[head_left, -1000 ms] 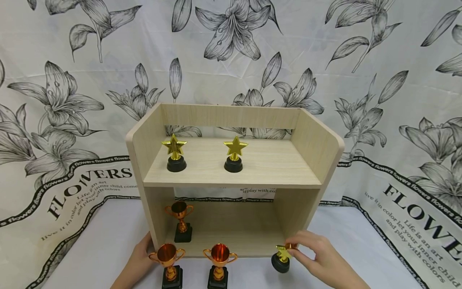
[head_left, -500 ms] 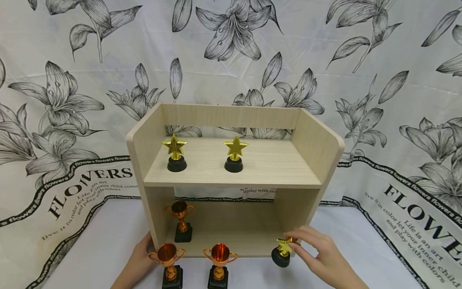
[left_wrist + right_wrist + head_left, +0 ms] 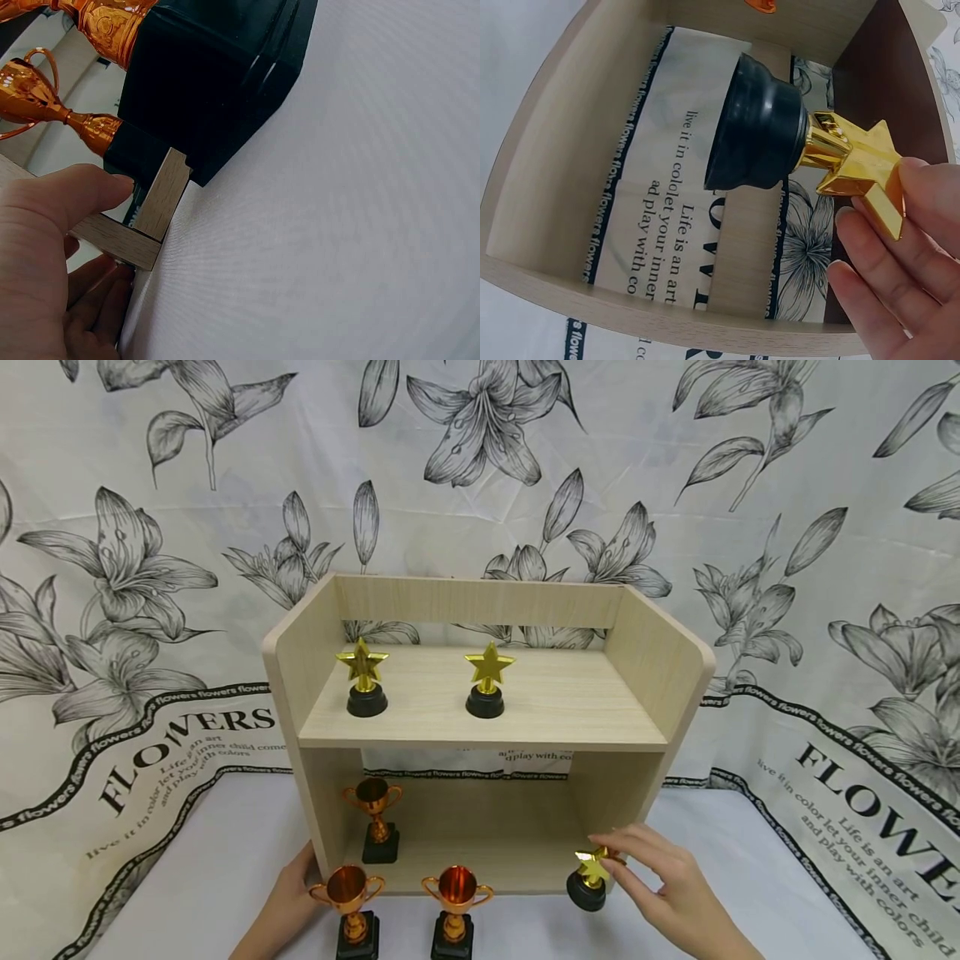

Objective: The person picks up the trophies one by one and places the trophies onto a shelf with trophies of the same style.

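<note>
My right hand (image 3: 663,881) pinches a gold star trophy (image 3: 590,875) by its star, its round black base hanging tilted near the shelf's lower right front. In the right wrist view, thumb and fingertips hold the star (image 3: 874,161), and the base shows against the shelf's inside. My left hand (image 3: 288,897) grips the lower left side panel of the wooden shelf (image 3: 480,746); in the left wrist view the thumb lies on one face of the panel (image 3: 120,240), the fingers on the other.
Two star trophies (image 3: 363,681) (image 3: 487,683) stand on the upper board. One bronze cup trophy (image 3: 380,827) stands inside at lower left; two more cup trophies (image 3: 356,914) (image 3: 453,914) stand in front on the white cloth (image 3: 180,868). A flower-print cloth (image 3: 480,527) hangs behind.
My right hand has raised the star trophy slightly, its base shifting up towards the shelf and tilting a little. The left hand and the other trophies stay put.
</note>
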### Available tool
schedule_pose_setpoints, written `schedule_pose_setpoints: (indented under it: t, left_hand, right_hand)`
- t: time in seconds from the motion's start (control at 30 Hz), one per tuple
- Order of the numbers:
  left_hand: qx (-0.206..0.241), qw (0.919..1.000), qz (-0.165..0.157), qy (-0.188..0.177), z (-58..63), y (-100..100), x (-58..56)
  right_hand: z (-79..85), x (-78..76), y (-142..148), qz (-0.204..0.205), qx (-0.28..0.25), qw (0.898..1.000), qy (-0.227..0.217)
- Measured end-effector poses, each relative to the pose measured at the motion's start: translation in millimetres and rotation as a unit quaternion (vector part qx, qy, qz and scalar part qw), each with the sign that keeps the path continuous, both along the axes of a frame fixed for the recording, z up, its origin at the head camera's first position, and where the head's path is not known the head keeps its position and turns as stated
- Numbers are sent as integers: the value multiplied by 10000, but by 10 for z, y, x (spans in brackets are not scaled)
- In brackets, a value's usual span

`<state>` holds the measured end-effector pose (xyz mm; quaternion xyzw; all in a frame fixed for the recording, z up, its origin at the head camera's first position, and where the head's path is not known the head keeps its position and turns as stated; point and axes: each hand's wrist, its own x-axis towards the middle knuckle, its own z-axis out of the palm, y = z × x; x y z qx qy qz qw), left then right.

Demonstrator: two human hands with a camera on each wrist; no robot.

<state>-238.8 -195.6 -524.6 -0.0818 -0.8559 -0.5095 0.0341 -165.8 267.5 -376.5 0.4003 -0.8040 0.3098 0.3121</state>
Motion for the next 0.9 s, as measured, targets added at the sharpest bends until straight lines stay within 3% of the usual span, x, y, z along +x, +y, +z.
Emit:
schedule_pose_setpoints:
  t: [0.37, 0.63, 0.9]
  left_hand:
    - [-38, 10000, 67, 16, 3, 18, -13]
    - [173, 9996, -35, -224, 19, 13, -3]
    - [102, 9999, 21, -109, -7, -8, 13]
  right_hand:
    - [34, 5, -47, 205, -241, 9992, 250]
    - [215, 95, -135, 117, -343, 9989, 297]
    - [348, 142, -171, 162, -332, 9990, 258]
